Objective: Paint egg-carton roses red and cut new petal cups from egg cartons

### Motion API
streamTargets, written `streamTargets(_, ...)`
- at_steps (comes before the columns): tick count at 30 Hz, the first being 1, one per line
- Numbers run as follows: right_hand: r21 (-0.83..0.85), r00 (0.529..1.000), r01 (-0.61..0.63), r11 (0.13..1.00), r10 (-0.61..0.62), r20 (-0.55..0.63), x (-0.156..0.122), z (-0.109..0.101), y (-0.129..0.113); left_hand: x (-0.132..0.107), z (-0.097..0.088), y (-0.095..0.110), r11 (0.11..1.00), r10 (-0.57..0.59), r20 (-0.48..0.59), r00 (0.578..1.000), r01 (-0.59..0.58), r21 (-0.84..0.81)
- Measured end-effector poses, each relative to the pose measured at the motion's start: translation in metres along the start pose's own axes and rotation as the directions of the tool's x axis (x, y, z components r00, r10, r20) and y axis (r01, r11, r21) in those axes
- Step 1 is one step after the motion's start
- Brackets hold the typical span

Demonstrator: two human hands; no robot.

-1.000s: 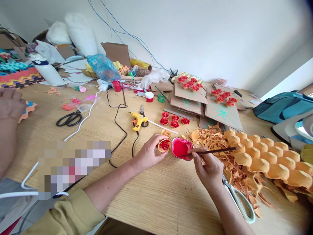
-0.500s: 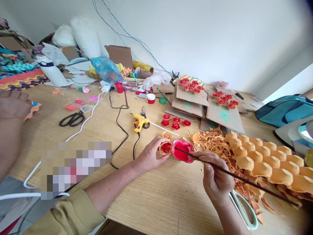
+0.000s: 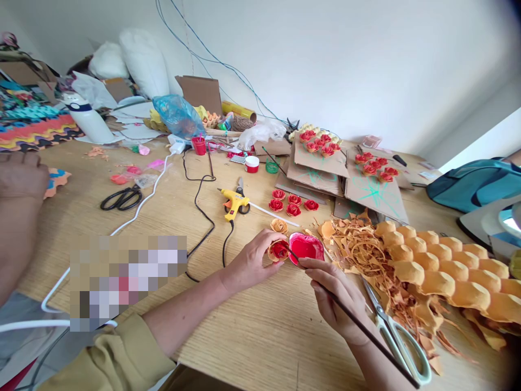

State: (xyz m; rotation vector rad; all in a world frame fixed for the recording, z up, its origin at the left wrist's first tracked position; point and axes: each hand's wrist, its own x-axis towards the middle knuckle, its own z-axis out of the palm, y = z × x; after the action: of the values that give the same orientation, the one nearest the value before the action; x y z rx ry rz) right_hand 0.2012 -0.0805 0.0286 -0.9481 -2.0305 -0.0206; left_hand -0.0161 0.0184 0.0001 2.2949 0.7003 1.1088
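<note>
Between thumb and fingers, my left hand (image 3: 254, 259) grips a paper rose (image 3: 278, 250), red at its centre with orange outer petals. My right hand (image 3: 337, 298) is closed around a long dark paintbrush (image 3: 358, 315), whose tip reaches into the rose. Beside the rose sits a small dish of red paint (image 3: 306, 247), with the brush crossing over its near edge. An unpainted orange rose (image 3: 279, 226) lies just behind the held one. Farther back are several red roses (image 3: 293, 205) on the table.
Orange egg cartons (image 3: 443, 260) and carton scraps (image 3: 370, 250) lie at right, near light-green-handled scissors (image 3: 401, 336). A yellow glue gun (image 3: 234, 203) with a cord is left of the roses. Cardboard pieces (image 3: 313, 176) carry more roses. Another person's hand (image 3: 22, 174) rests at far left.
My right hand has moved left and toward me, carrying the brush tip from the paint dish to the rose. The scissors at right are more exposed. My left hand stays nearly in place.
</note>
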Motion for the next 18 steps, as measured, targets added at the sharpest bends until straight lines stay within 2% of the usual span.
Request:
streamTargets(7, -0.029, 0.998, 0.057, 0.998, -0.058, -0.035, -0.008, -0.003, 0.001, 0.001, -0.001, 0.0, 0.999, -0.033, -0.008, 0.999, 0.033, 0.005)
streamTargets(18, -0.047, 1.0, 0.02, 0.999, -0.021, -0.022, 0.002, 0.003, -0.004, 0.0, 0.001, 0.0, 0.999, -0.052, -0.018, 0.998, 0.052, -0.003)
